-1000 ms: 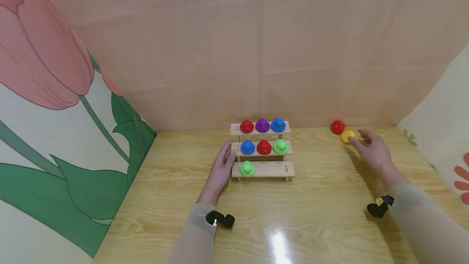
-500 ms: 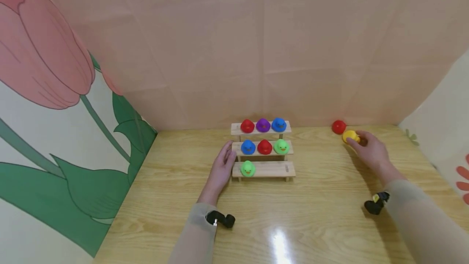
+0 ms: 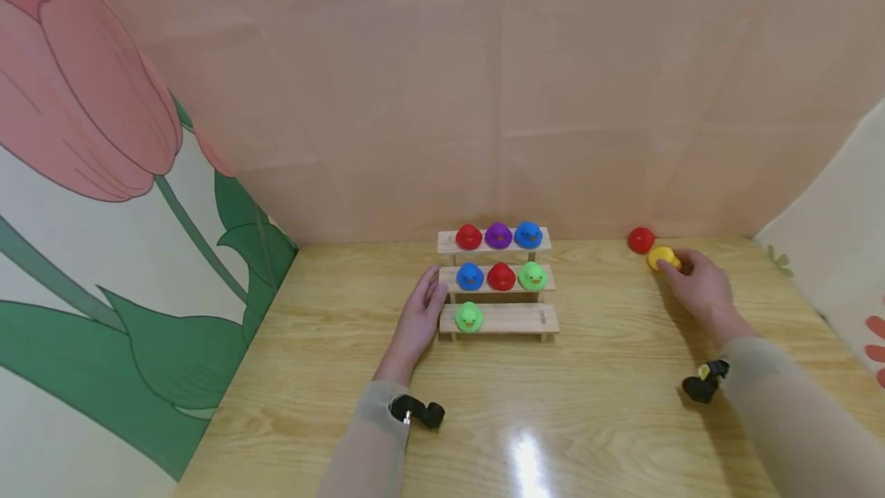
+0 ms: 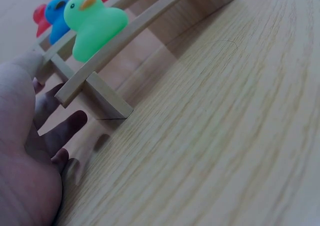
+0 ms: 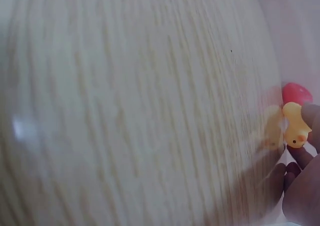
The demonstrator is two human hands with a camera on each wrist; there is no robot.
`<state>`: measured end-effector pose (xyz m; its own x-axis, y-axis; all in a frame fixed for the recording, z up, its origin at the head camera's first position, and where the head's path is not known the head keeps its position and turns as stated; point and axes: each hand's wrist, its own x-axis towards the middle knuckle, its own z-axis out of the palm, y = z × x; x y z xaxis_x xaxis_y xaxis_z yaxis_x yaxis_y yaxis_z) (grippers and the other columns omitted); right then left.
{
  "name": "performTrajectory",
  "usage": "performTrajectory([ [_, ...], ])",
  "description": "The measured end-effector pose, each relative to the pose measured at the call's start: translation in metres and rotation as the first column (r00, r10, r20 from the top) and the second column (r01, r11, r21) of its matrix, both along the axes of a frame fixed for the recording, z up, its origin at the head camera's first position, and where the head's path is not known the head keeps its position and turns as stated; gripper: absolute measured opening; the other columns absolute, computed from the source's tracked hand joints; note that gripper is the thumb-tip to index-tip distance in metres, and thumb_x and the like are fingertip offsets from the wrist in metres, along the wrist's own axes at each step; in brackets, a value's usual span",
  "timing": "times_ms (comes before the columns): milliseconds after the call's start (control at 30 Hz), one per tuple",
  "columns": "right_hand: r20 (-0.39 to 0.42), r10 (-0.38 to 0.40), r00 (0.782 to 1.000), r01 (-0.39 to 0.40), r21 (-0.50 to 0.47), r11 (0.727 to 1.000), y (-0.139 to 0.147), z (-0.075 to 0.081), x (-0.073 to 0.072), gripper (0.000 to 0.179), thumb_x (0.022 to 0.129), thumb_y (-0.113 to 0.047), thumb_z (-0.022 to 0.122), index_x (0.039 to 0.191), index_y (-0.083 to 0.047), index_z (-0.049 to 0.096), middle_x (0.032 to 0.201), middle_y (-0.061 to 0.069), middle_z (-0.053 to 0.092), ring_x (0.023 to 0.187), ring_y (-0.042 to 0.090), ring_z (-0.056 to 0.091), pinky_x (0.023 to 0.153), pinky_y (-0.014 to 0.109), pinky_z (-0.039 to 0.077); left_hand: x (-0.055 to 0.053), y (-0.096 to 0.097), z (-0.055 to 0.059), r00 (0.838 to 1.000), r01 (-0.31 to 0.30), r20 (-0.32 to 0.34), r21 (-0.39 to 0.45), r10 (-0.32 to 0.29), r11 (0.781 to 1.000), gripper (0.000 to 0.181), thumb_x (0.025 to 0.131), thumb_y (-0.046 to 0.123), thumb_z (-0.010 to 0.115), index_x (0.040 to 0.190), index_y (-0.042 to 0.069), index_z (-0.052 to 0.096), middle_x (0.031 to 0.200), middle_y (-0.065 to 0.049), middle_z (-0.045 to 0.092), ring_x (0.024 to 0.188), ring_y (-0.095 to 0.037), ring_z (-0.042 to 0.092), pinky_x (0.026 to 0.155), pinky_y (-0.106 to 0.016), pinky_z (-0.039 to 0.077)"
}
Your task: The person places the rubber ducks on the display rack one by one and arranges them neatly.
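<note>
My right hand (image 3: pixel 704 290) pinches a yellow rubber duck (image 3: pixel 661 257) between thumb and fingers at the table's far right. In the right wrist view the yellow duck (image 5: pixel 296 123) is tipped, its head low. A red duck (image 3: pixel 641 240) sits just behind it. My left hand (image 3: pixel 415 321) rests along the left end of a three-tier wooden stand (image 3: pixel 515 319), fingers loosely bent beside it. On the bottom tier, at the left, is a green duck (image 3: pixel 469 317). The left wrist view shows that green duck (image 4: pixel 95 25) upright near the shelf's end.
The middle tier bears a blue duck (image 3: pixel 470 277), a red duck (image 3: pixel 501 277) and a green duck (image 3: pixel 533 277). Up top are red (image 3: pixel 469 237), purple (image 3: pixel 498 236) and blue ducks (image 3: pixel 528 235). A pink cloth wall (image 3: pixel 387 137) stands behind the wooden table (image 3: pixel 332 375).
My right hand's fingers have closed on the yellow duck, which has tipped from its earlier pose and is now pinched. The left hand has stayed by the stand.
</note>
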<state>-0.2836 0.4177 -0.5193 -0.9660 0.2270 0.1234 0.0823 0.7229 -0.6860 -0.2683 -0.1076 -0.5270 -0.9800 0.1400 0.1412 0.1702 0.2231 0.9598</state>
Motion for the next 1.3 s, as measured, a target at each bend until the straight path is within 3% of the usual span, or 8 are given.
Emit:
performTrajectory([
  [233,0.027,-0.003,1.000,0.004,-0.042,0.999,0.002,-0.005,-0.001,0.075,0.115,-0.051,0.055,0.157,0.011,0.046,0.148,0.038,0.051,0.126,0.053,0.052,0.093,0.054,0.050,-0.003,0.001,-0.003,1.000,0.004,0.007,0.000,-0.004,1.000,0.062,0.116,0.055,0.052,0.172,0.033,0.040,0.168,-0.010,0.050,0.155,-0.026,0.048,0.128,-0.046,0.038],
  [300,0.002,0.011,1.000,-0.011,-0.042,0.999,0.002,-0.005,-0.002,0.073,0.114,-0.049,0.059,0.155,0.010,0.050,0.149,0.039,0.052,0.128,0.053,0.054,0.092,0.049,0.052,-0.003,0.001,-0.004,1.000,0.001,0.004,-0.004,-0.001,1.000,0.061,0.117,0.053,0.052,0.172,0.032,0.040,0.169,-0.011,0.050,0.155,-0.027,0.048,0.129,-0.047,0.038],
  [400,-0.047,0.028,0.999,-0.029,-0.030,0.999,0.000,-0.005,-0.002,0.066,0.111,-0.043,0.067,0.149,0.010,0.056,0.147,0.039,0.055,0.125,0.051,0.057,0.085,0.030,0.053,-0.004,0.000,-0.004,1.000,-0.003,0.002,-0.005,0.003,1.000,0.060,0.118,0.049,0.053,0.173,0.030,0.040,0.169,-0.011,0.050,0.155,-0.028,0.047,0.129,-0.047,0.037],
  [500,-0.083,0.030,0.996,-0.031,-0.020,0.999,-0.001,-0.005,-0.002,0.063,0.109,-0.038,0.072,0.146,0.010,0.059,0.143,0.037,0.055,0.121,0.049,0.055,0.076,0.016,0.045,-0.004,0.000,-0.004,1.000,-0.001,0.002,-0.004,0.001,1.000,0.059,0.118,0.047,0.052,0.173,0.029,0.040,0.169,-0.012,0.049,0.155,-0.028,0.047,0.129,-0.047,0.037],
  [633,-0.124,0.035,0.992,-0.040,-0.032,0.999,-0.007,-0.003,-0.001,0.059,0.108,-0.030,0.076,0.148,0.009,0.058,0.141,0.034,0.053,0.117,0.043,0.052,0.073,0.009,0.039,-0.004,0.000,-0.005,1.000,0.004,-0.006,-0.005,-0.004,1.000,0.059,0.118,0.046,0.052,0.173,0.026,0.039,0.169,-0.013,0.049,0.156,-0.029,0.046,0.129,-0.047,0.037],
  [800,-0.212,0.075,0.975,-0.087,-0.050,0.995,-0.020,0.002,0.002,0.051,0.103,-0.010,0.080,0.145,0.010,0.061,0.135,0.031,0.054,0.109,0.033,0.054,0.073,0.001,0.041,-0.005,0.001,-0.006,1.000,0.001,0.000,-0.008,-0.001,1.000,0.058,0.118,0.048,0.052,0.172,0.031,0.040,0.169,-0.012,0.050,0.155,-0.027,0.047,0.128,-0.046,0.038],
  [1000,-0.249,0.141,0.958,-0.170,-0.103,0.980,-0.037,0.011,0.013,0.055,0.100,0.001,0.080,0.147,0.012,0.054,0.140,0.032,0.044,0.115,0.032,0.048,0.082,-0.001,0.044,-0.007,0.001,-0.006,1.000,0.013,-0.003,-0.002,-0.013,1.000,0.060,0.117,0.052,0.052,0.172,0.032,0.040,0.168,-0.011,0.051,0.155,-0.025,0.048,0.128,-0.045,0.038],
  [1300,-0.248,0.203,0.947,-0.244,-0.148,0.958,-0.065,0.026,0.031,0.056,0.103,-0.004,0.080,0.148,0.006,0.049,0.148,0.024,0.046,0.130,0.041,0.052,0.094,0.003,0.046,-0.005,0.000,-0.004,1.000,0.013,0.002,0.007,-0.013,1.000,0.060,0.116,0.052,0.054,0.172,0.033,0.040,0.168,-0.012,0.051,0.155,-0.027,0.047,0.129,-0.047,0.036],
])
